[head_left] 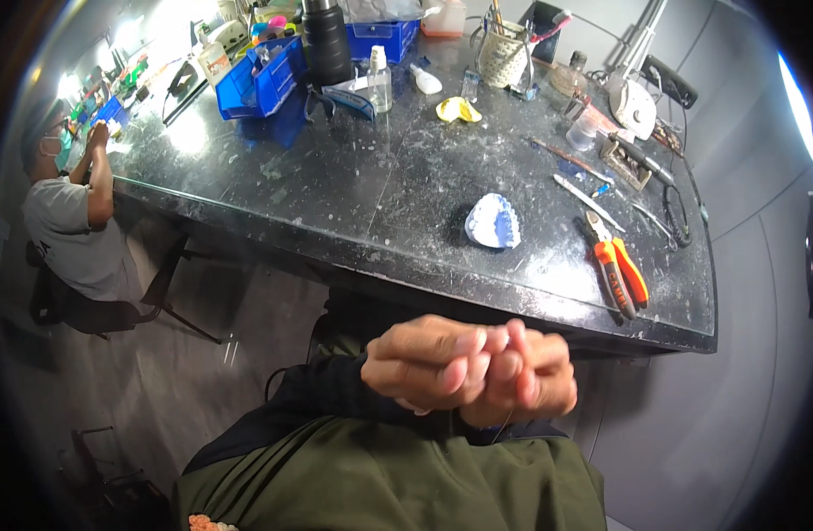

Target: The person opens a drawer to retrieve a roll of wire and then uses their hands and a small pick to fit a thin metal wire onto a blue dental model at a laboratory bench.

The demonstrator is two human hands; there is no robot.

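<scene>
At lower centre, the left hand [420, 361] is closed, its contents hidden; the right hand [537, 373] pinches what seems a thin wire [504, 426], its visible long axis slanting down-left beneath. Beyond lies a scuffed black worktop [336, 181]; a grey wall [734, 257] stands right.

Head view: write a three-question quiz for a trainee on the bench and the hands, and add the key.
1. True or false: the yellow piece lies farther from the person than the blue-and-white dental model.
2. What colours are the handles of the pliers on the bench?
A) green and white
B) orange and dark grey
C) pink and yellow
3. How are the left hand and the right hand placed relative to each other?

Key:
1. True.
2. B.
3. Close together, with bent fingers that appear to meet.
</scene>
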